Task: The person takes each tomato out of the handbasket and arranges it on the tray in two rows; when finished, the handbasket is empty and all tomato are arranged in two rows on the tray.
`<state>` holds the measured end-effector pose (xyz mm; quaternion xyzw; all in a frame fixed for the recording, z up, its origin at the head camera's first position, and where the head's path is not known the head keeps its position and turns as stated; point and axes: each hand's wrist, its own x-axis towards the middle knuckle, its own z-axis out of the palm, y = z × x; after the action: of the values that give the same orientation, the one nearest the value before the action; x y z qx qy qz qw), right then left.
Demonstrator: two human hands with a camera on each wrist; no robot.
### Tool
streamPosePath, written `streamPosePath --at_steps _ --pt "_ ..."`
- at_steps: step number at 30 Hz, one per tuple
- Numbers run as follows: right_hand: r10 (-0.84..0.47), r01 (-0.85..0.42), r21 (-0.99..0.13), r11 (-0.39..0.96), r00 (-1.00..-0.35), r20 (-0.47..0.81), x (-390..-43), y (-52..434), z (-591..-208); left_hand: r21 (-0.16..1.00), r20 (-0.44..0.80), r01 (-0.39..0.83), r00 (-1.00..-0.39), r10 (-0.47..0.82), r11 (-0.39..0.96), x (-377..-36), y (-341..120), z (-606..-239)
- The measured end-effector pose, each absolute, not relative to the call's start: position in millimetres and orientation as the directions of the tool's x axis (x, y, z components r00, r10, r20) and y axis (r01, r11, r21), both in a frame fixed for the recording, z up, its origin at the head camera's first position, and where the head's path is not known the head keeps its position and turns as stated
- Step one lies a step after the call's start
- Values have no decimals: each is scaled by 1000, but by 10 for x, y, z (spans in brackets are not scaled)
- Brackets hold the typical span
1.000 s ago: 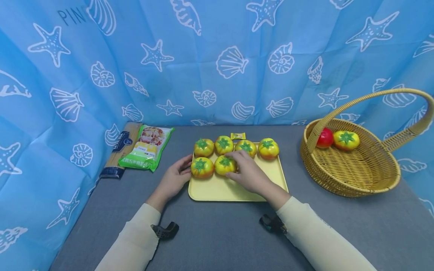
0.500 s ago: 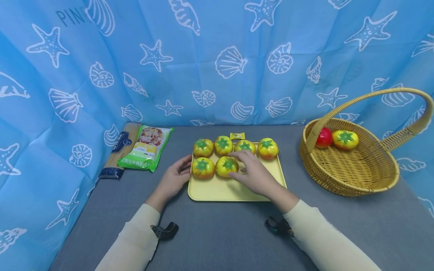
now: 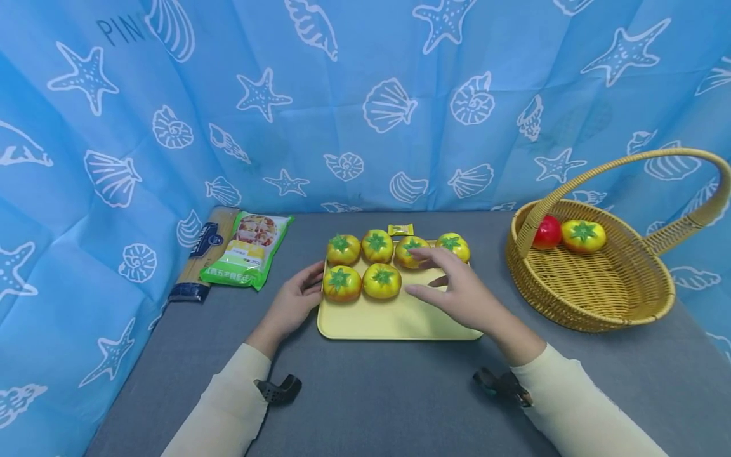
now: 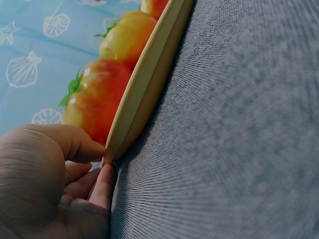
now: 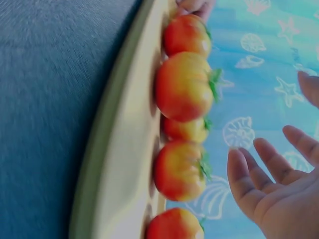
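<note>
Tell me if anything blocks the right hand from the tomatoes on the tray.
Nothing visible does. The right hand hovers open above the yellow tray, fingers over the back-row tomatoes, with only air between them.

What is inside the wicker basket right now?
The wicker basket holds two things against its far wall: a red fruit and a yellow tomato with a green top. The handle crosses the red one and hides part of it. The rest of the floor shows only weave.

You face a blue curtain (image 3: 365, 95) printed with white starfish and seashells; it wraps around the back and both sides. In front of you lies a desk (image 3: 388, 393) covered in plain grey cloth. The light is even and soft.
</note>
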<state>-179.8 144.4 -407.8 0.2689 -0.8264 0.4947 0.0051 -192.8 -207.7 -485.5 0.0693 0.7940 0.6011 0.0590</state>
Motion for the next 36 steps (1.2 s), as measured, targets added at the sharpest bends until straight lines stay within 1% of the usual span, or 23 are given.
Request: streamPosePath --at_steps 7,10,17,24,26,31,36 --pt "-423 -406 -860 309 -869 258 -1733 1666 -3981 959 -15 35 -985 174 281 -1940 -2085 -4884" --pt "-431 -409 -880 241 -858 280 -1708 1747 -3958 958 -16 35 -985 174 284 -1945 -2092 -4904" --pt "-467 -443 -896 17 -796 385 -1682 1932 -3878 958 -13 37 -985 173 285 -1932 -2098 -4902" --pt "-515 -451 -890 -64 -749 417 -1682 2231 -3754 957 -7 45 -984 178 288 -1937 -2087 -4887" --pt "-522 -451 -886 -106 -733 436 -1681 2306 -3721 956 -5 47 -984 177 289 -1938 -2085 -4884" --pt "-533 -458 -854 -246 -672 514 -1690 2474 -3653 956 -2 51 -984 180 289 -1937 -2087 -4893" --pt "-533 -454 -799 -395 -595 601 -1729 2587 -3626 957 -4 49 -983 185 285 -1933 -2091 -4901"
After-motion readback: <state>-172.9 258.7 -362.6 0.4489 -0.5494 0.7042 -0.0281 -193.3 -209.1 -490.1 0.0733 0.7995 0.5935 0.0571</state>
